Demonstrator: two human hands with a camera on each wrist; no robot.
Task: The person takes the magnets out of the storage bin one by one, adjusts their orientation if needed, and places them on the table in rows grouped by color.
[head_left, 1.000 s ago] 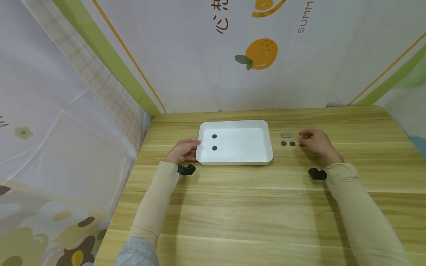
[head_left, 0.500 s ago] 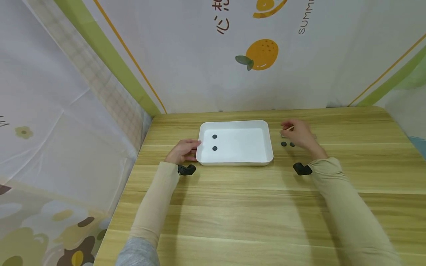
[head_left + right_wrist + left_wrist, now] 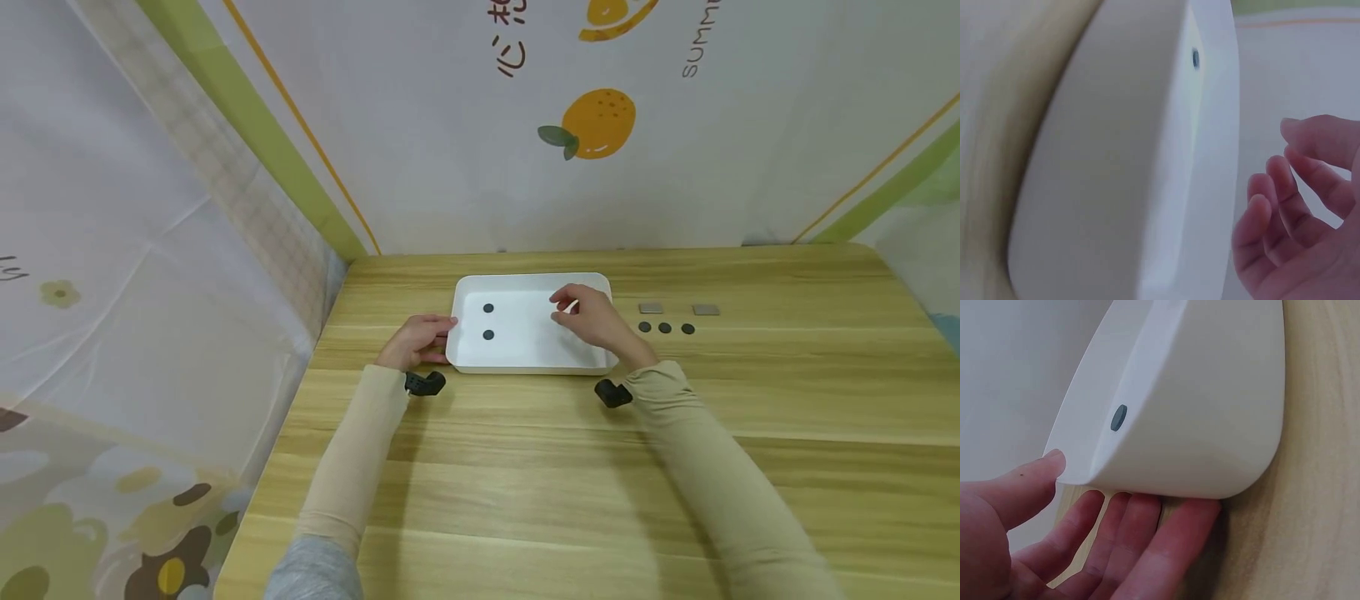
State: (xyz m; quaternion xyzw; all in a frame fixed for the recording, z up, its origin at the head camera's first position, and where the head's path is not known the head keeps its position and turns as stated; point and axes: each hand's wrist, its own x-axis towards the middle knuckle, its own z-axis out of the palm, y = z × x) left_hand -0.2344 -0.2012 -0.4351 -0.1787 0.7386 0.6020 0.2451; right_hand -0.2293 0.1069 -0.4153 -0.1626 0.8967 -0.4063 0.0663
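Observation:
A shallow white rectangular tray point(image 3: 525, 369) lies on the wooden table. My left hand point(image 3: 414, 340) grips its left end; in the left wrist view the thumb point(image 3: 1054, 464) is at the rim and the fingers lie against the outer wall. Two dark round discs, a far one point(image 3: 488, 308) and a near one point(image 3: 488, 335), rest inside toward the left. Over the tray's right part hovers my right hand point(image 3: 592, 318), fingers loosely bent. In the right wrist view nothing shows between its thumb and fingers point(image 3: 1282, 178).
Right of the tray, a row of three dark discs point(image 3: 665, 327) lies on the table point(image 3: 525, 467). Behind them are two small grey rectangular pieces, a left one point(image 3: 651, 308) and a right one point(image 3: 706, 310). A printed cloth point(image 3: 450, 167) hangs beyond the table's back edge.
From beside the small pieces, my right hand has moved left to above the tray. The disc and grey rectangle it covered are now visible. My left hand keeps its hold on the tray.

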